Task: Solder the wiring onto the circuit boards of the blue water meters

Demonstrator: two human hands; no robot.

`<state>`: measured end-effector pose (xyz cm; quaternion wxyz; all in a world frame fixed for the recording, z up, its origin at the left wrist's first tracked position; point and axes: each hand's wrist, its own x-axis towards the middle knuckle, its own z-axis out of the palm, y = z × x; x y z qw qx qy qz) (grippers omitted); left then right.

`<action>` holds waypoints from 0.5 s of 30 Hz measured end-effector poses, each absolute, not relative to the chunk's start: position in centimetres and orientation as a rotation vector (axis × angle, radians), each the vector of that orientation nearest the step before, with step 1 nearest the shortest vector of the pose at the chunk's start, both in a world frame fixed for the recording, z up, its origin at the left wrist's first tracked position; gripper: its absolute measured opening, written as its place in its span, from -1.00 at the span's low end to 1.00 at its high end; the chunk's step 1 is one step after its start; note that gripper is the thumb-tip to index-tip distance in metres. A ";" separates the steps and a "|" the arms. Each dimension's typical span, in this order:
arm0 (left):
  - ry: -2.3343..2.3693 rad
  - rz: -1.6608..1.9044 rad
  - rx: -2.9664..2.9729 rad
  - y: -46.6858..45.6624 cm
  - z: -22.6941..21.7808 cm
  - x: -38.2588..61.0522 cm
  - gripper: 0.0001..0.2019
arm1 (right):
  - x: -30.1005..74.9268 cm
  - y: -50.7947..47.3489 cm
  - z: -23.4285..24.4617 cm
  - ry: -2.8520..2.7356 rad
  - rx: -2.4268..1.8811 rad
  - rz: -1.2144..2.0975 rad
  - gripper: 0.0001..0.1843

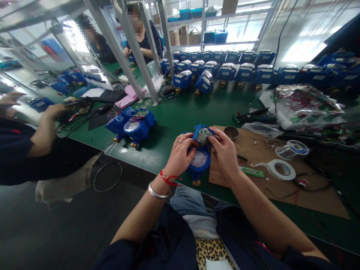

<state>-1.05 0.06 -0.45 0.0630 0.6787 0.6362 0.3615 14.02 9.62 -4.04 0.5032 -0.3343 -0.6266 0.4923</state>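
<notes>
Left hand (pixel 181 153), right hand (pixel 225 152): fingers (pixel 216 143) holding circuit housing (pixel 203 135) just beyond meter dial (pixel 199 159); white tape (pixel 291 174) right of dial.

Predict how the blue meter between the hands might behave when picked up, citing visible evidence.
The blue meter is probably heavy for its size, given its brass-coloured fitting. The exposed circuit board looks fragile, so pressure might damage it. Its rounded shape might rock if pushed.
</notes>
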 end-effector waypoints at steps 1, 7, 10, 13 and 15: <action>1.923 1.107 2.022 0.0 -0.4 -1.1 -0.88 | 14.0 9.6 -4.0 -1.531 -0.807 1.187 -0.60; 1.931 1.213 1.875 0.1 -0.3 -1.4 -0.94 | 13.8 9.1 -3.4 -1.623 -0.813 1.144 -0.61; 1.910 1.217 1.898 0.0 -0.5 -1.4 -0.93 | 13.8 9.1 -3.2 -1.631 -0.828 1.123 -0.62; 1.912 1.260 1.882 -0.1 -0.6 -1.2 -0.91 | 13.9 9.0 -3.2 -1.628 -0.838 1.107 -0.62; 1.924 1.281 1.863 -0.2 -0.6 -1.0 -0.91 | 13.9 8.9 -3.4 -1.620 -0.850 1.114 -0.61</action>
